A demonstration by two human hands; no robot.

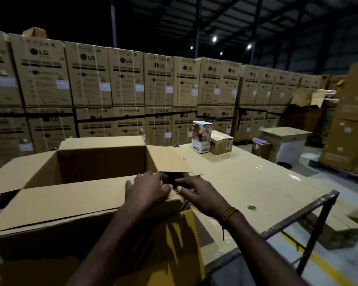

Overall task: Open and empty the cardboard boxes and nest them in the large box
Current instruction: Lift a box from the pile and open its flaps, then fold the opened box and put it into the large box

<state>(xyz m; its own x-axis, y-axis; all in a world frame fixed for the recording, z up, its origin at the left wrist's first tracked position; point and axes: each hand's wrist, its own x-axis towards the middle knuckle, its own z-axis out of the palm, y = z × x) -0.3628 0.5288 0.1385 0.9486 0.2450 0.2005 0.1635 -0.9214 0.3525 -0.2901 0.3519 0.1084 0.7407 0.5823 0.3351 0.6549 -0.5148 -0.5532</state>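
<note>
cardboard large box (81,162) open, hands at flap

A dim warehouse. Stacked cartons (120,83) form the back wall under ceiling lamps (214,39). The floor (327,263) bears a yellow line.

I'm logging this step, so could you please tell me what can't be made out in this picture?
- Large box floor: hidden by its near flap, head view.
- Dark thing between left hand and right hand: too dark and blurred to name.
- Small box contents: lid closed.
- White box print: too small.
- Stacked cartons labels: blurred.
</note>
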